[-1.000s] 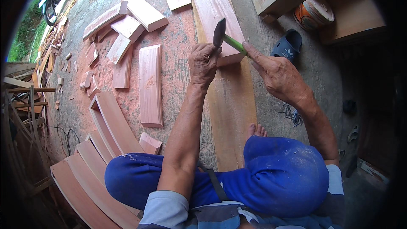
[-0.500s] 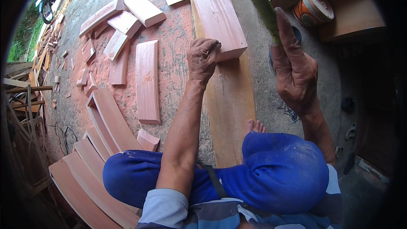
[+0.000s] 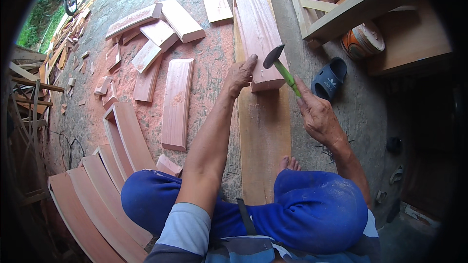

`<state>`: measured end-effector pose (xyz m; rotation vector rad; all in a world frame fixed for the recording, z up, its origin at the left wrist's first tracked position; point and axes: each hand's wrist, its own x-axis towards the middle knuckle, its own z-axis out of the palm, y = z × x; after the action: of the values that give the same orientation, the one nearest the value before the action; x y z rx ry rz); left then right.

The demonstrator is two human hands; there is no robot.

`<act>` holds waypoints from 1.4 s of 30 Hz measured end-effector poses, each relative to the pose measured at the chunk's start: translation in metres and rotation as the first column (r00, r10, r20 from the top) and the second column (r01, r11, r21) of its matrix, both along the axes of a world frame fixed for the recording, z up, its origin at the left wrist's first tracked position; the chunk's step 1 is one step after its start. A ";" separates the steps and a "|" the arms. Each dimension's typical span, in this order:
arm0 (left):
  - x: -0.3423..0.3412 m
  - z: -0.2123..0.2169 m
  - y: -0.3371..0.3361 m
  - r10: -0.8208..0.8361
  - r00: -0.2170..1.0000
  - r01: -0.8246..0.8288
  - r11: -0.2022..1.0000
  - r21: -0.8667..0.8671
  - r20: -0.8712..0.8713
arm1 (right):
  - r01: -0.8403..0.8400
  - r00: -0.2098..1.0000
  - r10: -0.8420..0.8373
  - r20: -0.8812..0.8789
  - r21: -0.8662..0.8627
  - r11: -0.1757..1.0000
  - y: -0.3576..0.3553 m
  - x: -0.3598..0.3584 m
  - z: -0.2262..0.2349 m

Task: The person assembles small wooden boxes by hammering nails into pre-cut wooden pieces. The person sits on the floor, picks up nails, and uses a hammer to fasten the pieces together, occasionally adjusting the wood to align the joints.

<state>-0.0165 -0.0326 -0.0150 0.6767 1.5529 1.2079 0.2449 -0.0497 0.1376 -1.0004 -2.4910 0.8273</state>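
Right hand [image 3: 319, 117] closed round green hammer [image 3: 282, 66] handle, head just above block [image 3: 258, 34] near end. Left hand [image 3: 240, 74] fingers curled, pinching at block's near left edge; nail not discernible. Block lies on long plank [image 3: 263, 136] on ground. Blue sandal [image 3: 329, 79] right of plank.

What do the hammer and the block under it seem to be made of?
Hammer: dark, dull head, probably steel; bright green handle, plastic or painted, hard to tell. Block: reddish wood, smooth planed face with visible grain, seemingly unfinished. The right hand holds the hammer.
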 end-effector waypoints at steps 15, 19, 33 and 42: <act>-0.004 -0.016 -0.006 0.113 0.985 -0.117 0.993 0.021 0.131 | -0.057 0.947 0.061 -0.314 0.025 0.998 -0.004 -0.033 0.101; -0.012 -0.015 -0.011 0.106 0.984 -0.117 0.991 0.070 0.143 | 0.158 0.688 -0.041 -0.724 0.095 0.983 -0.013 -0.036 0.060; 0.007 -0.019 -0.001 0.090 0.990 -0.096 0.994 0.053 0.111 | 0.096 0.974 -0.054 -0.222 0.182 0.979 -0.016 -0.006 0.029; -0.006 -0.018 -0.013 0.089 0.989 -0.092 0.996 0.020 0.117 | 0.123 0.824 0.033 -0.565 0.235 0.964 -0.005 -0.016 0.046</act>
<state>-0.0222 -0.0454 -0.0328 0.5472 1.4862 1.3134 0.2292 -0.0551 0.1840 -0.6018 -1.9822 0.6358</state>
